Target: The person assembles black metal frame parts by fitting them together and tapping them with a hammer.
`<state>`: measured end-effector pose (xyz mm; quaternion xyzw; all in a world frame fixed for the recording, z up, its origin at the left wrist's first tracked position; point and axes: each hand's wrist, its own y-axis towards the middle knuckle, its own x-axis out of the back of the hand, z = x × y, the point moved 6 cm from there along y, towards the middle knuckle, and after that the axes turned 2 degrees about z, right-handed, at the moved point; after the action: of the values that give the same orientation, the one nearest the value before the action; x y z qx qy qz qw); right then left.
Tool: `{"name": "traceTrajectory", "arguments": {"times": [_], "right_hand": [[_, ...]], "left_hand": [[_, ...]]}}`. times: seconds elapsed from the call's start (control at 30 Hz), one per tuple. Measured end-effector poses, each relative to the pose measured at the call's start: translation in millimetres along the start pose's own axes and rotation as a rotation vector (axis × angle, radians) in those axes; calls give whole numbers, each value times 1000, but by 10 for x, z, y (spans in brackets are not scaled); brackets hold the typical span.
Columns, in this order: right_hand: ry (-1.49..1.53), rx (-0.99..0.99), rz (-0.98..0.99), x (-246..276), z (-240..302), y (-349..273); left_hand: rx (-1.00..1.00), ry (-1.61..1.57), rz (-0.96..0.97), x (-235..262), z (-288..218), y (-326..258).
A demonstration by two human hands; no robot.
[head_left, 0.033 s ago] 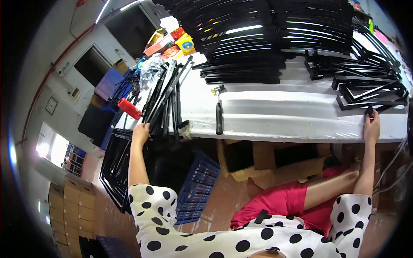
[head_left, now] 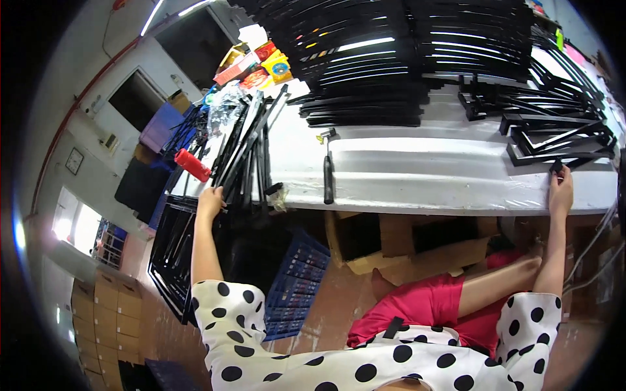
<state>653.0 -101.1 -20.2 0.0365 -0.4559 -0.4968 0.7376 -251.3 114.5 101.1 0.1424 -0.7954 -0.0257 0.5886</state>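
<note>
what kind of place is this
Likely a small factory or assembly workshop: stacks of black frame pieces crowd a plastic-covered workbench, a hammer lies on it, and cardboard boxes are piled along the floor.

A person in a white blouse with black dots is sitting at a white table [head_left: 417,176], both arms reaching out wide. The left hand [head_left: 210,201] is gripping the near ends of a bundle of black metal bars [head_left: 244,153] hanging over the table's left edge, just beside a red roller [head_left: 192,165]. The right hand [head_left: 561,192] is pinching a small black piece [head_left: 556,167] at the near corner of the black frames [head_left: 554,133]. A black-handled hammer [head_left: 328,173] is lying between them. Tall stacks of black frames [head_left: 391,58] are filling the far side.
</note>
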Motion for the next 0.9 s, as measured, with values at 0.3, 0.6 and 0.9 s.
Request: {"name": "traceTrajectory", "arguments": {"times": [0.3, 0.6, 0.9], "right_hand": [[61, 213, -420, 394, 638, -292], [107, 820, 654, -974, 3602, -1314], [-222, 775, 571, -2180, 4156, -1101]], "left_hand": [[62, -877, -229, -433, -824, -894], [-91, -1491, -111, -1092, -2337, -1164], [-10, -1439, -157, -1450, -2127, -769]]}}
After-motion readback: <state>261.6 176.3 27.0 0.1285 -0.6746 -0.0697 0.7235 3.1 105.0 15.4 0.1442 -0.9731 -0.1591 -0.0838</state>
